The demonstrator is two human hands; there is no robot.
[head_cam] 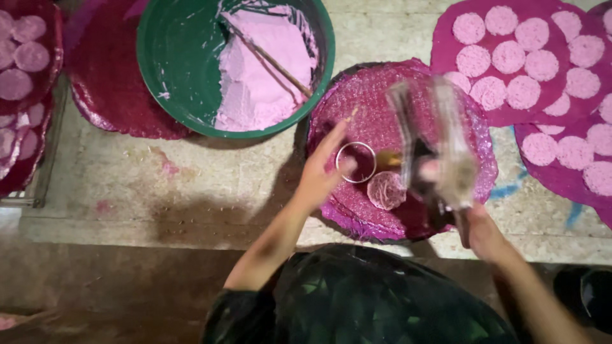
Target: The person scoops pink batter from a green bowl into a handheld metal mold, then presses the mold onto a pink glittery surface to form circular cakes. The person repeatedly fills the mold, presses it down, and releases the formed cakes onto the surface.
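Observation:
My left hand [324, 171] rests its fingers on a small metal ring [356, 162] that lies on a round magenta woven tray [357, 95]. Next to the ring sits one flattened pink disc [385, 190]. My right hand [481, 232] grips a blurred, fast-moving tool [440, 143] with pale prongs above the tray's right half; what kind of tool it is cannot be told. A green basin [178, 64] with pink paste [261, 70] and a thin stick [271, 60] stands behind the tray to the left.
Magenta trays with several pink discs lie at the right [510, 57] and far left [25, 57]. An empty dark red tray [108, 83] sits beside the basin. The pale stone ledge [191, 185] drops off at its near edge.

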